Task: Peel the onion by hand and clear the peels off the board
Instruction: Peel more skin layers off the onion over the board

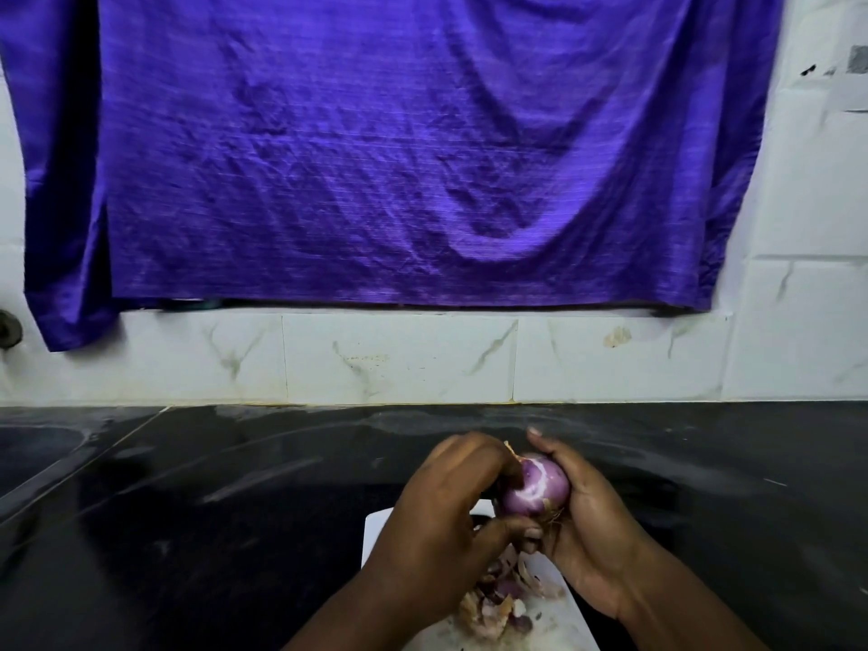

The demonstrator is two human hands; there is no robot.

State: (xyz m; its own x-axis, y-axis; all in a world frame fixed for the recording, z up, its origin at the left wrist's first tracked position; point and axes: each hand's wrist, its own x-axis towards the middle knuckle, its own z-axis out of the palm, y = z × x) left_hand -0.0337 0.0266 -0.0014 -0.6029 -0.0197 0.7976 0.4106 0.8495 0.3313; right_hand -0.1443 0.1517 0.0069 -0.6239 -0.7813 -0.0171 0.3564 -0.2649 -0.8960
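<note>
The smooth, round purple onion (533, 487) is gripped by the right hand (592, 533) and pinched by the left hand (434, 519) over dry peels (498, 601).

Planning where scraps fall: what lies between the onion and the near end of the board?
Head view: a heap of loose peels lies on the board, below the held onion.

Single head-worn wide-angle view, facing forward and slightly down. The tabletop (188, 509) lies close below. The tiled wall (399, 359) and hanging cloth (375, 157) stand near ahead.
</note>
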